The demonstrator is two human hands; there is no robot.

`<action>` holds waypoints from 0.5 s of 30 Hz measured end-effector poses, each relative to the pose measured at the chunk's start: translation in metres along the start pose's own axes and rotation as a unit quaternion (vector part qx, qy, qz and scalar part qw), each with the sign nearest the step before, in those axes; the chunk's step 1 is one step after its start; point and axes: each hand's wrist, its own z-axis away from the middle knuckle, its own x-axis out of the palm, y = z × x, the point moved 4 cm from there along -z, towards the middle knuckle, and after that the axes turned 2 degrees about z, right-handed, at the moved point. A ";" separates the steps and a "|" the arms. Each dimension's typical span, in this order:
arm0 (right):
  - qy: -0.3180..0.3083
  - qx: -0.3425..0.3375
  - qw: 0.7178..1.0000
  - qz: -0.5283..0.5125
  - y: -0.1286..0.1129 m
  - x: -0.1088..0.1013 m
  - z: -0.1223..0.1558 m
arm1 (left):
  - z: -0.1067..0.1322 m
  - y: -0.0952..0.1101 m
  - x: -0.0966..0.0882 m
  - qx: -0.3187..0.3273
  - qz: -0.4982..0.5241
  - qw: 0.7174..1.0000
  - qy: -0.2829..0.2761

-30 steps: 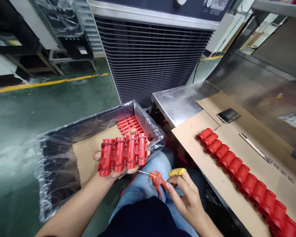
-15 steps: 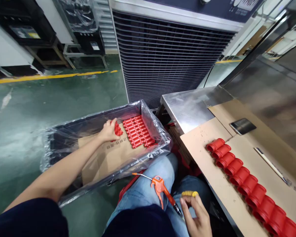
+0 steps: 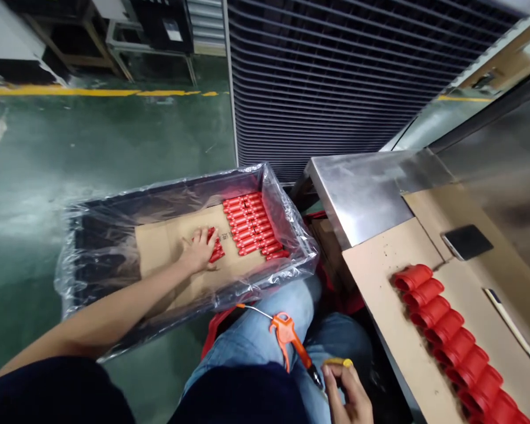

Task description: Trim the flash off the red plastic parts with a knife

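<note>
Red moulded plastic parts (image 3: 216, 246) lie on cardboard (image 3: 242, 265) in a film-lined crate (image 3: 287, 218), touched by the wide-spread left hand (image 3: 198, 250); the right hand (image 3: 347, 391) curls narrowly beside an orange air blow gun (image 3: 287, 333).

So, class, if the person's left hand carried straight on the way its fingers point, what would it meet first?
The left hand would first meet the small red moulded plastic part at its fingertips, which it seems already to touch.

Left arm outstretched, left hand (image 3: 198, 250) palm down, right hand (image 3: 347, 393) curled low
</note>
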 end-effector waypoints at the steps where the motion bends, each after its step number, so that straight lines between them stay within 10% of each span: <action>1: -0.008 0.000 1.000 0.004 0.001 0.001 -0.002 | 0.005 -0.001 0.002 0.002 -0.005 1.000 0.001; 9: -0.019 0.046 0.998 0.026 0.009 0.004 -0.004 | 0.042 -0.007 0.023 0.044 0.083 0.995 -0.034; 15: -0.028 0.064 0.997 0.015 0.005 0.006 -0.009 | 0.036 0.050 0.041 0.138 0.266 0.953 -0.050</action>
